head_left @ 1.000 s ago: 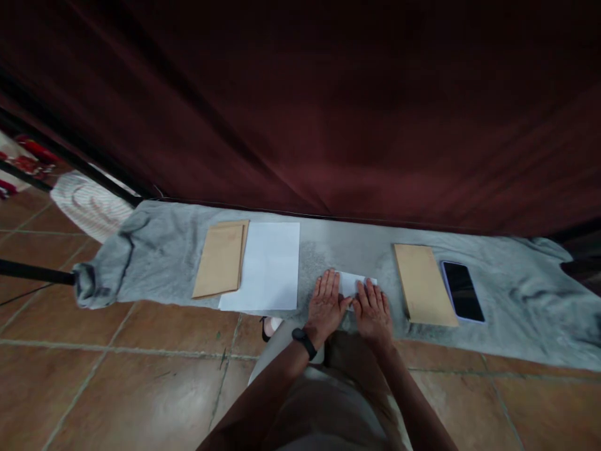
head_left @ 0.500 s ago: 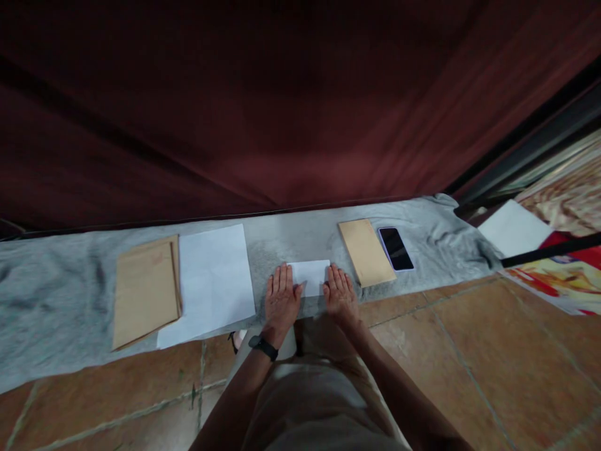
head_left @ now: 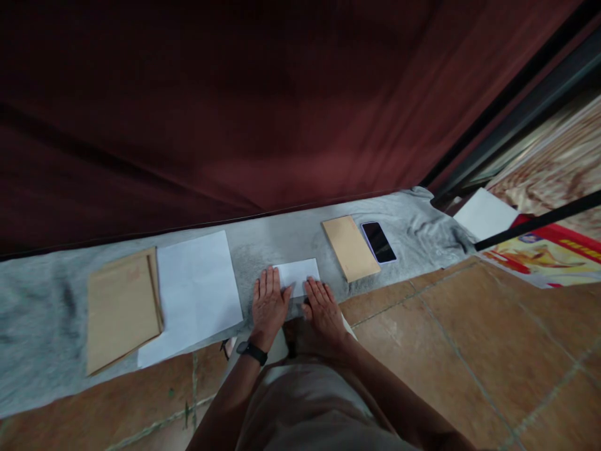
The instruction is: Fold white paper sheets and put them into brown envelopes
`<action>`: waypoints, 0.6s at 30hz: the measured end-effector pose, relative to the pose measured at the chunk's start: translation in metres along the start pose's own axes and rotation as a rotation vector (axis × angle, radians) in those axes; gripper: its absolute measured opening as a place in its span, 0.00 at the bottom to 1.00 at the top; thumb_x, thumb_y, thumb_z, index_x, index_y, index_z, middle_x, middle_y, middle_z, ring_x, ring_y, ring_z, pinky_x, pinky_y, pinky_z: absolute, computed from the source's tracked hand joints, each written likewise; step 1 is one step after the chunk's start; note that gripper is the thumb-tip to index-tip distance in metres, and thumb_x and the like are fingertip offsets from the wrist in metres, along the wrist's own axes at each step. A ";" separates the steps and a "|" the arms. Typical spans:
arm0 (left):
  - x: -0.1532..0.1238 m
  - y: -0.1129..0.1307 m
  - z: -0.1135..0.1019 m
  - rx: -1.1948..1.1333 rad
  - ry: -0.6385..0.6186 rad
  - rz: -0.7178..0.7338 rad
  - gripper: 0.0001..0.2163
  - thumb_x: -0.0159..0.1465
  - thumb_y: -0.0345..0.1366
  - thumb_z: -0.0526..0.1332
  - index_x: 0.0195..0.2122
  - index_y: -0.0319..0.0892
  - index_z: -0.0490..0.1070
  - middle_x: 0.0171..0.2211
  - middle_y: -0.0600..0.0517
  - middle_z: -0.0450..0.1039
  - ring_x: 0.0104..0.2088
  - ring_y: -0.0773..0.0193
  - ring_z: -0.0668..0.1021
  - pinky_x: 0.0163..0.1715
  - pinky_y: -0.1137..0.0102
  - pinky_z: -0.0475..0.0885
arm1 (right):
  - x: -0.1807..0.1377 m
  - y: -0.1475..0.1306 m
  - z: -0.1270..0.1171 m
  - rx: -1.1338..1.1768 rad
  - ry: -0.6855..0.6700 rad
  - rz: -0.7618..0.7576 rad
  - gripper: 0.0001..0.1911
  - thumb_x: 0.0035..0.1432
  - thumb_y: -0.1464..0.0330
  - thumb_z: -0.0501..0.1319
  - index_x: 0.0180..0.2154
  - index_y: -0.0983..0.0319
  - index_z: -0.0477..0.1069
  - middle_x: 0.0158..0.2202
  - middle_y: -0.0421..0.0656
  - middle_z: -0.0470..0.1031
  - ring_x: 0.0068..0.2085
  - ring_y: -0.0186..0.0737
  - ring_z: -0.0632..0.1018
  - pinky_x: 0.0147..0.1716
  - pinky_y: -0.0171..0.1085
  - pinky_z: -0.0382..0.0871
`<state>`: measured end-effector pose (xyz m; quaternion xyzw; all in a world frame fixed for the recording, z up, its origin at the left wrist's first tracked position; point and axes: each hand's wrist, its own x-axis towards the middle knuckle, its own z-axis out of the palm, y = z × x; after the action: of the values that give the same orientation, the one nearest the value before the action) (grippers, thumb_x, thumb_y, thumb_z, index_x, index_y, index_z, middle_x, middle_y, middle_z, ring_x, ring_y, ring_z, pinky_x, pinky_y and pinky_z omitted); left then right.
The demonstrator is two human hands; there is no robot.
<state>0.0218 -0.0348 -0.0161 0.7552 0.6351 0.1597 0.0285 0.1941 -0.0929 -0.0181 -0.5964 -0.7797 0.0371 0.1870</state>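
Note:
A small folded white paper [head_left: 295, 274] lies on the grey cloth in front of my body. My left hand [head_left: 270, 300] rests flat with fingers stretched over the paper's left edge, a black watch band on its wrist. My right hand [head_left: 323, 310] lies on the paper's lower right corner, fingers extended. To the left are large white sheets [head_left: 200, 282], partly covered by a stack of brown envelopes [head_left: 122, 307]. A single brown envelope [head_left: 350, 249] lies to the right of my right hand.
A phone [head_left: 379, 242] with a dark screen lies beside the single envelope. The grey cloth [head_left: 282, 235] covers a long narrow surface against a dark red curtain [head_left: 263, 125]. At far right are a white box-like object [head_left: 486, 213] and a colourful printed package [head_left: 544, 250]. Tiled floor is below.
My right hand has slid down and inward, from the paper's right edge onto its lower right corner. My left hand stays at the left edge. The view has turned slightly.

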 end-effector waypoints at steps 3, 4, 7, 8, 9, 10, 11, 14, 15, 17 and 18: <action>-0.001 0.001 -0.002 -0.003 0.003 0.004 0.31 0.74 0.48 0.45 0.71 0.33 0.54 0.71 0.36 0.56 0.71 0.46 0.59 0.69 0.47 0.55 | -0.006 0.015 -0.004 -0.009 0.000 0.020 0.29 0.74 0.64 0.49 0.71 0.68 0.53 0.70 0.54 0.61 0.70 0.49 0.63 0.67 0.51 0.57; -0.001 0.001 -0.003 -0.004 0.005 0.006 0.31 0.74 0.48 0.45 0.71 0.32 0.54 0.71 0.36 0.55 0.72 0.46 0.58 0.69 0.47 0.54 | -0.006 0.019 -0.006 -0.002 0.001 0.032 0.29 0.74 0.65 0.49 0.70 0.68 0.54 0.69 0.55 0.63 0.69 0.50 0.64 0.66 0.51 0.59; -0.003 0.000 -0.005 -0.008 0.005 0.014 0.30 0.74 0.47 0.47 0.70 0.31 0.55 0.71 0.35 0.55 0.72 0.46 0.58 0.70 0.48 0.54 | 0.005 0.030 -0.008 0.039 0.018 0.111 0.28 0.73 0.66 0.49 0.70 0.66 0.56 0.63 0.56 0.70 0.62 0.53 0.72 0.60 0.52 0.66; -0.004 0.000 -0.006 -0.008 0.002 0.015 0.30 0.74 0.46 0.47 0.70 0.31 0.56 0.71 0.34 0.56 0.72 0.46 0.58 0.69 0.48 0.55 | 0.011 0.032 -0.007 0.057 0.026 0.152 0.28 0.72 0.65 0.49 0.69 0.65 0.57 0.60 0.57 0.73 0.58 0.54 0.75 0.57 0.51 0.68; -0.004 0.000 -0.007 -0.005 -0.003 0.014 0.29 0.73 0.46 0.48 0.70 0.31 0.57 0.71 0.35 0.56 0.72 0.46 0.58 0.69 0.48 0.55 | 0.019 0.034 -0.006 0.077 0.033 0.202 0.28 0.72 0.65 0.50 0.69 0.64 0.57 0.56 0.57 0.76 0.54 0.54 0.77 0.53 0.50 0.70; -0.005 0.000 -0.007 0.002 -0.009 0.012 0.29 0.73 0.45 0.48 0.69 0.32 0.58 0.70 0.35 0.56 0.72 0.47 0.58 0.69 0.48 0.56 | 0.028 0.036 -0.005 0.099 0.037 0.258 0.28 0.71 0.64 0.50 0.68 0.64 0.58 0.53 0.56 0.78 0.50 0.53 0.79 0.50 0.48 0.72; -0.006 0.001 -0.008 0.012 -0.016 0.008 0.28 0.73 0.45 0.49 0.69 0.33 0.58 0.70 0.36 0.57 0.72 0.47 0.58 0.69 0.48 0.56 | 0.037 0.037 -0.004 0.122 0.039 0.317 0.27 0.71 0.63 0.51 0.67 0.63 0.60 0.50 0.55 0.79 0.46 0.51 0.81 0.46 0.46 0.73; -0.007 0.001 -0.010 0.042 -0.026 0.002 0.27 0.73 0.44 0.50 0.69 0.35 0.60 0.70 0.38 0.58 0.72 0.48 0.59 0.69 0.49 0.57 | 0.059 0.041 0.000 0.202 0.021 0.438 0.23 0.68 0.61 0.54 0.60 0.61 0.67 0.44 0.51 0.80 0.42 0.47 0.82 0.41 0.40 0.73; -0.008 0.001 -0.011 0.045 -0.025 0.000 0.26 0.73 0.44 0.50 0.68 0.36 0.60 0.70 0.38 0.58 0.72 0.49 0.59 0.69 0.50 0.57 | 0.064 0.043 0.000 0.236 0.015 0.462 0.22 0.67 0.60 0.56 0.58 0.61 0.68 0.43 0.50 0.80 0.42 0.47 0.82 0.40 0.39 0.72; -0.008 0.002 -0.012 0.041 -0.020 -0.002 0.26 0.73 0.43 0.50 0.68 0.37 0.60 0.70 0.39 0.58 0.72 0.50 0.59 0.69 0.50 0.58 | 0.070 0.046 0.000 0.312 -0.008 0.514 0.21 0.64 0.60 0.58 0.55 0.62 0.70 0.41 0.49 0.81 0.41 0.47 0.82 0.38 0.39 0.72; -0.009 0.002 -0.012 0.037 -0.017 -0.002 0.26 0.73 0.43 0.51 0.68 0.37 0.60 0.70 0.39 0.59 0.71 0.51 0.59 0.69 0.51 0.58 | 0.071 0.047 -0.001 0.359 -0.025 0.533 0.21 0.62 0.59 0.59 0.53 0.62 0.71 0.39 0.48 0.81 0.40 0.47 0.81 0.36 0.39 0.71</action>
<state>0.0188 -0.0454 -0.0058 0.7561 0.6385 0.1418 0.0202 0.2218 -0.0124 -0.0128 -0.7366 -0.5794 0.2290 0.2632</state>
